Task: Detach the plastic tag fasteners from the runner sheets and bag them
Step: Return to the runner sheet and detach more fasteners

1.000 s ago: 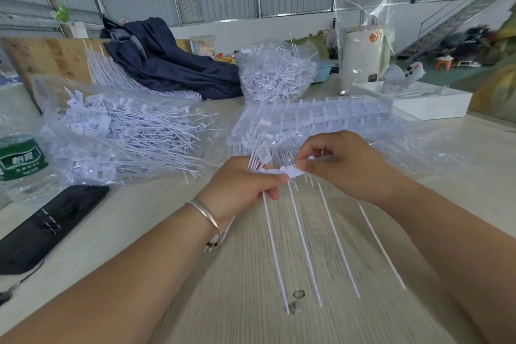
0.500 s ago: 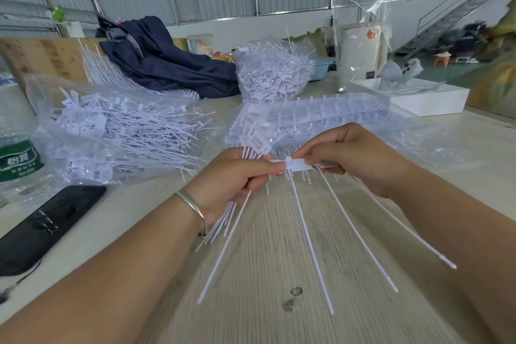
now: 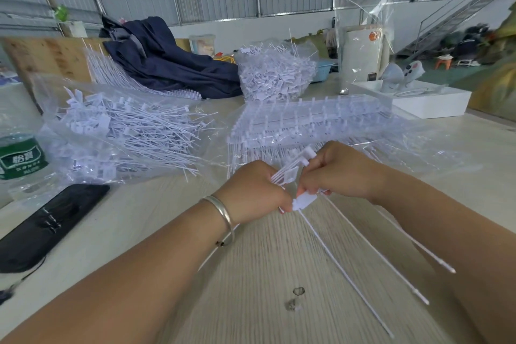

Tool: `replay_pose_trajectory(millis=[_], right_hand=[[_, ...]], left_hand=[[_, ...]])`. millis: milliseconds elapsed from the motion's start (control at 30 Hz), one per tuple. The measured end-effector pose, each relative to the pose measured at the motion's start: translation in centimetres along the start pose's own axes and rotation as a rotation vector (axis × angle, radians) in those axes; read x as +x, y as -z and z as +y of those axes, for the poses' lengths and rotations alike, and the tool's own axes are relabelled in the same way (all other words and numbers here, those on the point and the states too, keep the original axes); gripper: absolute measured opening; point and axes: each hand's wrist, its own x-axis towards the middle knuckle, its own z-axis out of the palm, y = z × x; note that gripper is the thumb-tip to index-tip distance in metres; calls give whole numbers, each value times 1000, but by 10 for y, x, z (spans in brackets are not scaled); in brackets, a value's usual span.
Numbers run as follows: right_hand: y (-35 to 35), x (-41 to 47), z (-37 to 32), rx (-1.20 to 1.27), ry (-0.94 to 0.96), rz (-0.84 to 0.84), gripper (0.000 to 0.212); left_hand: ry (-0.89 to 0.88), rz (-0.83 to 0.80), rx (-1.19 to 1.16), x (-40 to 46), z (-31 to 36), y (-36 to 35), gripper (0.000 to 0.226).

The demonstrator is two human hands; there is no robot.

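Observation:
My left hand [image 3: 255, 190], with a silver bangle on the wrist, grips a small bundle of white tag fasteners [image 3: 287, 173]; their flat heads stick up between my two hands. My right hand [image 3: 343, 169] pinches a short runner strip [image 3: 305, 200] from which three long white fastener stems [image 3: 363, 246] hang down toward me. A stack of full runner sheets [image 3: 307, 120] lies on clear plastic just behind my hands. At the left an open clear bag [image 3: 117, 131] holds a heap of loose fasteners.
A further bag of white plastic pieces [image 3: 275, 72] stands at the back centre beside a dark blue garment [image 3: 167, 61]. A black phone [image 3: 47, 225] and a green-labelled water bottle [image 3: 19, 156] sit at the left. A white tray [image 3: 418, 100] is at the right.
My hands have twisted closer together and the fastener heads now stick up between them. One stem that hung from the strip is now in my left hand's bundle; three stems still hang.

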Motion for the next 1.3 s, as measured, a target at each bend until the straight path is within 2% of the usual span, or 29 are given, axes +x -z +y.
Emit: replay_pose_trajectory(millis=[133,200,267,333,400,467,500,633,800,967,1200,1300], right_hand=[[-1,2,-4,-19,-29,53,12],[1,2,-3,-85,-61,80,14],[5,0,0,-166,-97,94,17],[13,-2,7,-108,-115,131,18],[20,-1,15,17,-102,233,12],[22,5,20,117,-87,312,15],[22,7,21,159,-89,326,17],[17,7,18,312,-92,238,12],[13,2,12,386,6,102,17],[12,2,16,341,70,5,23],[10,5,20,402,37,-15,22],[10,5,19,461,36,-38,22]], left_hand=[[-19,83,78,5,0,-5,35],[-41,150,191,6,-2,-3,31],[-6,240,350,7,-11,8,28],[63,272,369,8,-25,22,27],[97,269,242,10,-34,26,28],[80,253,21,10,-34,23,29],[68,238,-78,11,-33,19,21],[100,162,-271,13,-31,16,21],[145,111,-360,6,-30,16,22],[110,182,-338,5,-28,14,19],[224,155,-369,3,-25,14,62],[220,127,-542,3,-21,17,56]])
